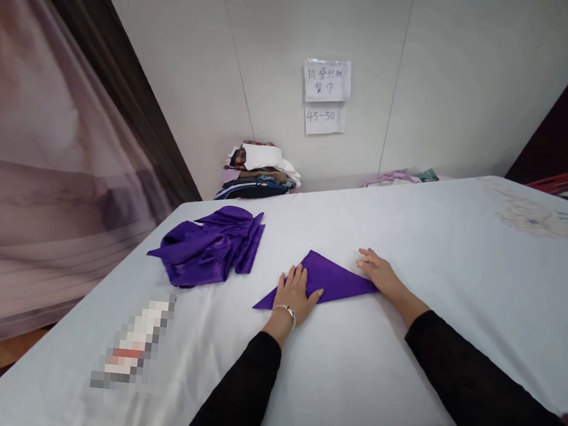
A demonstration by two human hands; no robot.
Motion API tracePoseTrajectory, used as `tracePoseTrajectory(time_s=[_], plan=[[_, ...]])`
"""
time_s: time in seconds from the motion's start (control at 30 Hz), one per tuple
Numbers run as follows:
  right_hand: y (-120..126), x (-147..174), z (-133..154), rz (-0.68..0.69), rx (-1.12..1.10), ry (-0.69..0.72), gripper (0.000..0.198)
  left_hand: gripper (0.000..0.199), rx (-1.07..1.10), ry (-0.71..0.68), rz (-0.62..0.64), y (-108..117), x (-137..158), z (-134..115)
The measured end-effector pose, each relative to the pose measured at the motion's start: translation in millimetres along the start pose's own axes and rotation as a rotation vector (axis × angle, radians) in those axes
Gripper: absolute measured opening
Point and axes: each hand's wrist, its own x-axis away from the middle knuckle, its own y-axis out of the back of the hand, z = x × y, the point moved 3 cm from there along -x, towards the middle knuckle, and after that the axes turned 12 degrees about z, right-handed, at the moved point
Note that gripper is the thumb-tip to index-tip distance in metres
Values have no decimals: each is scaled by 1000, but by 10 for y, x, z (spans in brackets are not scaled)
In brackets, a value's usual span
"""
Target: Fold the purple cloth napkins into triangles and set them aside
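Observation:
A purple cloth napkin, folded into a flat triangle, lies on the white-covered table with a long edge towards me. My left hand rests flat on its left part, fingers spread, with a bracelet at the wrist. At the triangle's right tip is my right hand, its fingers apart and stretched out over the white cloth; nothing shows between them. The heel of that hand is beside the tip, and I cannot tell if it touches. A heap of crumpled purple napkins sits to the left.
A blurred-out item lies at the table's front left. Behind the far edge is a pile of folded clothes, with more fabric further right. Paper notes hang on the wall. A sheer curtain borders the left side.

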Motion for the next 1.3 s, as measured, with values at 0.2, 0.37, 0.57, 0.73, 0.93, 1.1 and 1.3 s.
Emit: tracePoseTrajectory(time_s=[0.2, 0.37, 0.57, 0.73, 0.93, 1.1, 1.3], plan=[[-152, -77, 60, 140, 179, 26, 27, 73, 4, 2, -13, -12, -6, 4], [-55, -107, -29, -26, 59, 27, 22, 77, 12, -5, -22, -17, -13, 7], [33, -72, -36, -115, -22, 19, 28, 78, 19, -1, -17, -11, 2, 4], [-101, -179, 225, -6, 6, 94, 25, 80, 10, -11, -40, -25, 10, 1], [-262, -439, 483, 55, 62, 105, 34, 82, 22, -23, -61, -40, 14, -1], [-28, -418, 389, 21, 52, 18, 40, 81, 19, -27, -63, -51, 5, 15], [125, -150, 185, 272, 23, -50, 35, 80, 23, -27, -40, -31, 0, 14]])
